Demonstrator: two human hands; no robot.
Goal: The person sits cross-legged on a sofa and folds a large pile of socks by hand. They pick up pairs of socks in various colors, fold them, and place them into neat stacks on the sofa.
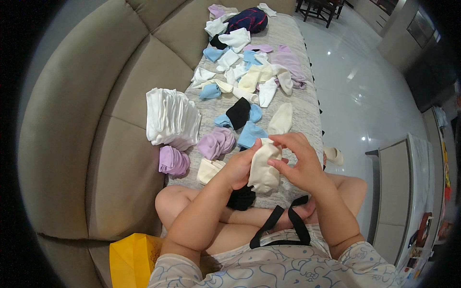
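A cream sock (265,171) is held up between my two hands, above my crossed legs. My left hand (240,166) grips its left side, thumb near the top. On the other side, the thumb and fingers of my right hand (297,162) pinch its upper right edge. Just beyond lie light blue socks (252,134), a black sock (238,113) and a single cream sock (281,118). Left of my hands are a folded cream sock (209,170), a lilac bundle (216,143), a rolled lilac stack (174,160) and a tall stack of folded white socks (172,117).
Loose white, cream, blue and lilac socks (248,72) spread over the far end of the sofa seat cover (306,108). A dark navy and red bundle (248,20) sits behind them. The sofa backrest (119,126) rises at left. A yellow bag (131,261) stands near my left elbow.
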